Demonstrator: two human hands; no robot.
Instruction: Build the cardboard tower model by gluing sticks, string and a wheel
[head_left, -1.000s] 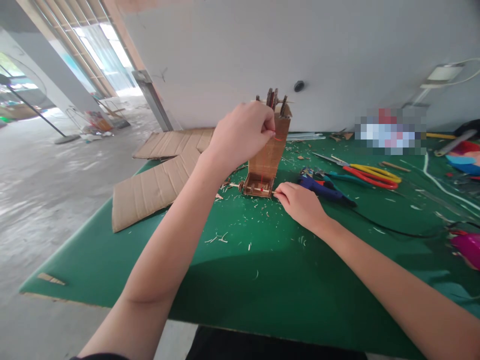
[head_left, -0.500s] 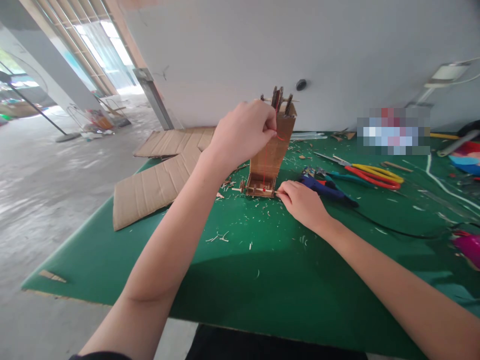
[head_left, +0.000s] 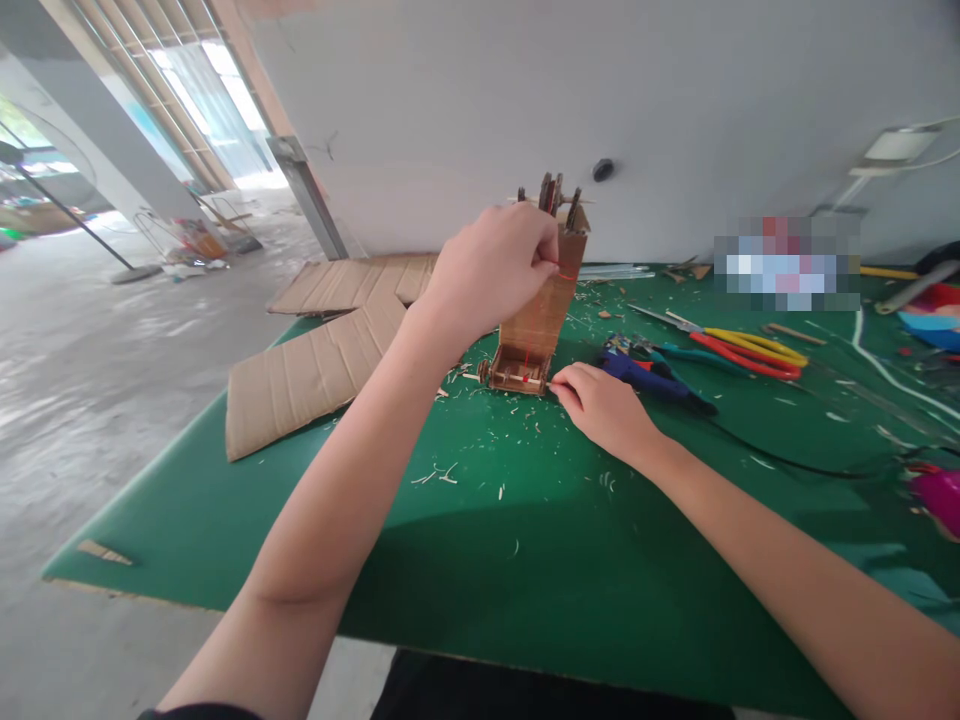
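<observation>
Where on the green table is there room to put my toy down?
The biggest bare patch of the green mat is near its front edge, between the two arms. Left of it lie cardboard sheets. Right of the cardboard model, it is crowded: glue gun, scissors, cables.

no readable text, labels or numbers anywhere

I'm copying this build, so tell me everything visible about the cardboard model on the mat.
The cardboard model is a tall, narrow brown tower, leaning slightly on the green mat. Small dark wheels sit on an axle at its top; a stick axle crosses its open base. A red thread runs down its front. The left hand pinches near the top; the right hand holds the base stick's end.
</observation>
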